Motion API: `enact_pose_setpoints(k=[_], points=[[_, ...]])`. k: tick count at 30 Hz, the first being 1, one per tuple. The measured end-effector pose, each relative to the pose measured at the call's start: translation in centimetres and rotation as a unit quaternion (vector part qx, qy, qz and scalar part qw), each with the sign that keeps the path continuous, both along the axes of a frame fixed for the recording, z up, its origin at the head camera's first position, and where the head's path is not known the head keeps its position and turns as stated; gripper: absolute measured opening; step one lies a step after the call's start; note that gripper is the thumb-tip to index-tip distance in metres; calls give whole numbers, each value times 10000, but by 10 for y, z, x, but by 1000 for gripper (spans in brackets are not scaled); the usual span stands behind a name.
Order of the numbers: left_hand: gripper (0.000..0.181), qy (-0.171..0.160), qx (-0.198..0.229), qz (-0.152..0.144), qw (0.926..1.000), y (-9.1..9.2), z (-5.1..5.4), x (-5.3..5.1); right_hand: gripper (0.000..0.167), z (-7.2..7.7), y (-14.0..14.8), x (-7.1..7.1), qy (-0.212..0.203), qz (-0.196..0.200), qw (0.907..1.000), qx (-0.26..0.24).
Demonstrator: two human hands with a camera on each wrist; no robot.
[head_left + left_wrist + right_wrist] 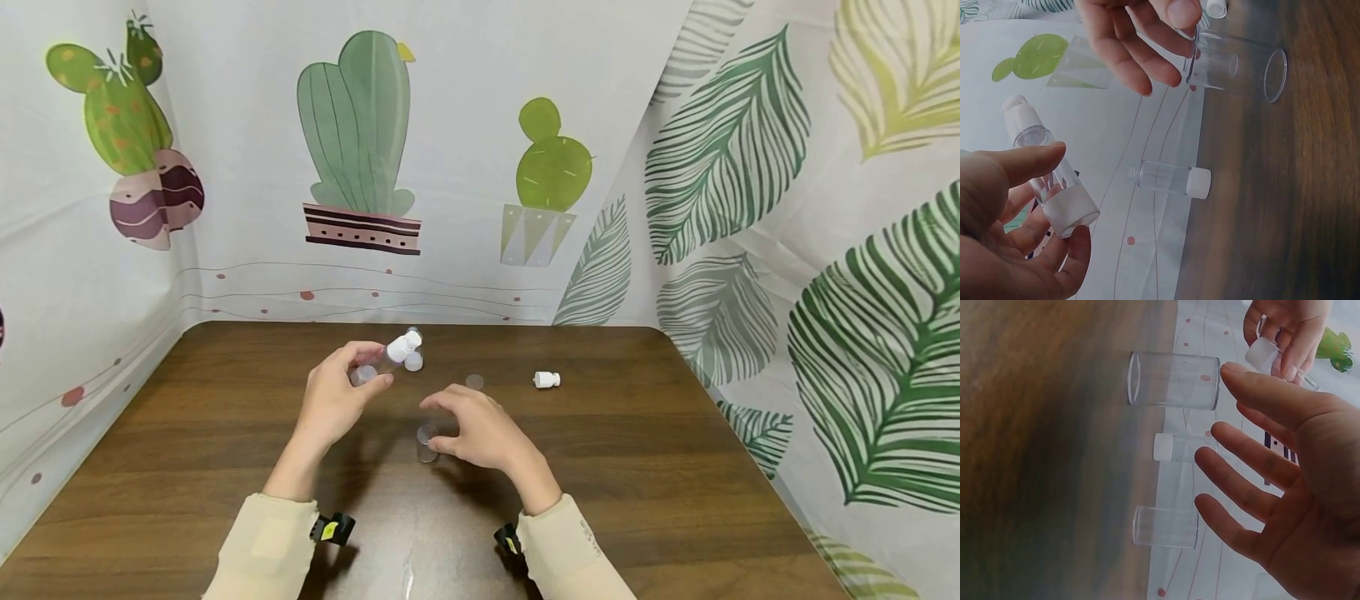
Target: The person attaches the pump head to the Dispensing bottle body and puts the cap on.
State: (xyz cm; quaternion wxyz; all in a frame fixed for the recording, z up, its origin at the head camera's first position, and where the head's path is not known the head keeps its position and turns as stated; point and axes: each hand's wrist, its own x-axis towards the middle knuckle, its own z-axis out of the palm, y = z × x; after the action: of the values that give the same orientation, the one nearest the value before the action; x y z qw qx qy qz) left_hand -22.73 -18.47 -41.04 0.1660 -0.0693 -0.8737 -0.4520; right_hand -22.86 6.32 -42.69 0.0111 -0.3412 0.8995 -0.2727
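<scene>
My left hand (330, 402) holds a clear bottle (1059, 172) tilted, between thumb and fingers; it has a white pump top (403, 345) and a white base (1071, 209). Lower and to the right in the head view, my right hand (483, 431) is spread, its fingers apart and relaxed. Its thumb tip is at the rim of an upright clear cylinder (1175, 380) on the table; whether they touch I cannot tell. In the right wrist view the other fingers (1241, 487) hold nothing.
Behind the held bottle stands another clear bottle with a white base (413, 362). A second clear cylinder (475, 382) stands behind my right hand. A white pump piece (547, 379) lies farther right on the brown table (637, 467). A patterned cloth hangs behind.
</scene>
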Motion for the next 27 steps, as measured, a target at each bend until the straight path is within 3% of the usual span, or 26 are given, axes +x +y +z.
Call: enact_pose_setpoints(k=[17,27], points=[[40,28,52,-12,10000,1,1,1,39,-5,-7,4,416,171,9980,449],[41,-22,73,-28,10000,2,0,1,35,-6,-9,6,456,128,9969,622]])
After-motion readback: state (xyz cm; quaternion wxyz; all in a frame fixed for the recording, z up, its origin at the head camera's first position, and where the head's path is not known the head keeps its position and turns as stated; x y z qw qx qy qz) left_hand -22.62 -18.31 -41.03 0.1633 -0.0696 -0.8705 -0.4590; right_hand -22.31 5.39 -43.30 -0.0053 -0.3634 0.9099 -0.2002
